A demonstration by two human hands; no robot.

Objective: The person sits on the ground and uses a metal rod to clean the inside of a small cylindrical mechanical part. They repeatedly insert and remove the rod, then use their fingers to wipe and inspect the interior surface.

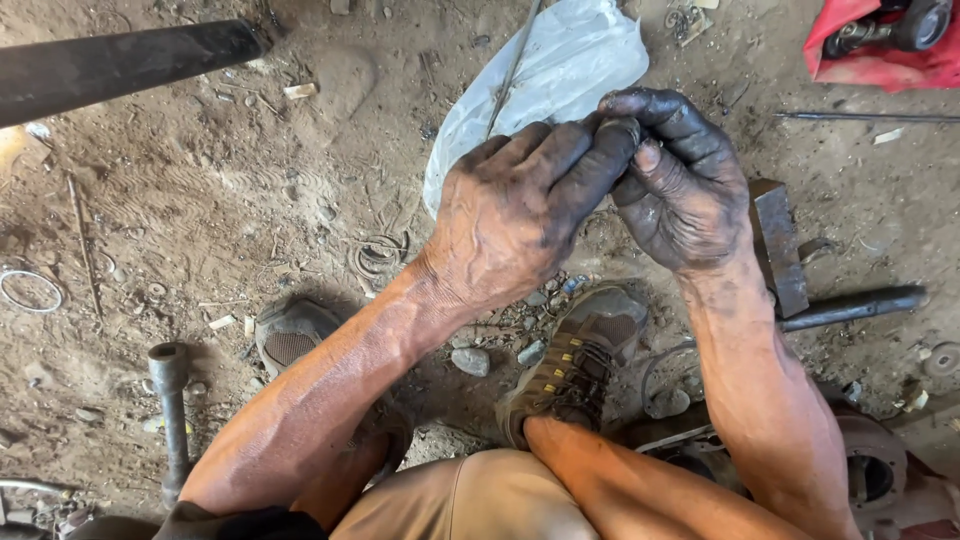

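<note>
Both hands are black with grease and meet above the dirt floor. My left hand (520,210) reaches rightward with its fingers bunched together. Its fingertips press against the curled fingers and thumb of my right hand (680,190). Anything pinched between them is hidden by the fingers. Just behind the hands a crumpled clear plastic sheet (550,75) lies on the ground. A thin metal rod (512,70) crosses the sheet and disappears behind my left knuckles. I cannot tell whether either hand touches it.
A hammer (780,245) lies right of my right wrist. My brown shoes (580,360) sit below the hands. A black pipe (120,65) crosses the top left and a red item (880,50) sits top right. A wire ring (30,290), a metal shaft (170,400) and a round metal housing (870,470) lie around.
</note>
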